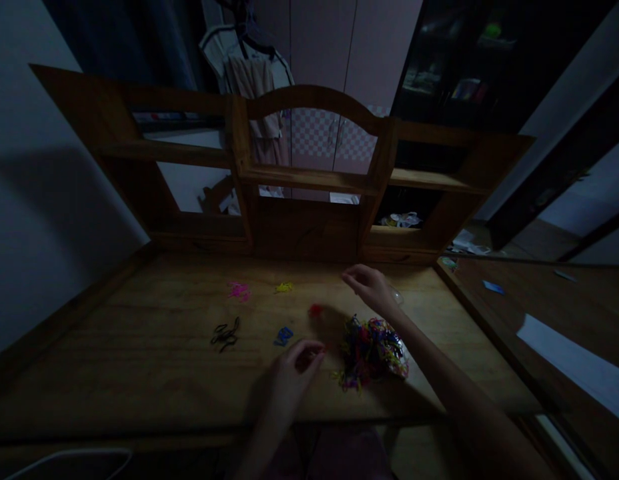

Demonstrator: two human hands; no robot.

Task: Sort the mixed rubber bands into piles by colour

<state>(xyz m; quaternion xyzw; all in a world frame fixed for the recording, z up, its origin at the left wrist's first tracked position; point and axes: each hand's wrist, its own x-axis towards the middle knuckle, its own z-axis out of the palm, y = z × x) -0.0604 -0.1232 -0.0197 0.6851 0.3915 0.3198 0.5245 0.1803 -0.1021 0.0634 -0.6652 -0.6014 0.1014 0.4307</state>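
Mixed pile of small bands [370, 352] sits on the right half of the tabletop [154, 380], toward the front edge, right forearm crossing just past its right side from the front right corner and hiding part of that area. Right hand [367, 285] is over the rear right part, fingers drawn together at the tips; can't tell if anything is between them. Left hand [302, 360] is near the front edge, left of the pile, thumb and forefinger curled to almost meet; a reddish speck shows at the tips, can't tell if it's gripped. Sorted clusters: red bands [315, 311] between the hands, blue bands [283, 336] just beyond the left hand, yellow bands [284, 287] and pink bands [238, 291] toward the rear edge, black bands [225, 335] farthest left. Clear round object [398, 296] by the right wrist, partly blocked by it. Wooden shelf unit [309, 178] walls off the rear edge, raised strip [482, 327] runs along the right edge; beyond it, a brown surface [494, 313] with white paper [579, 367] and blue card [493, 287]
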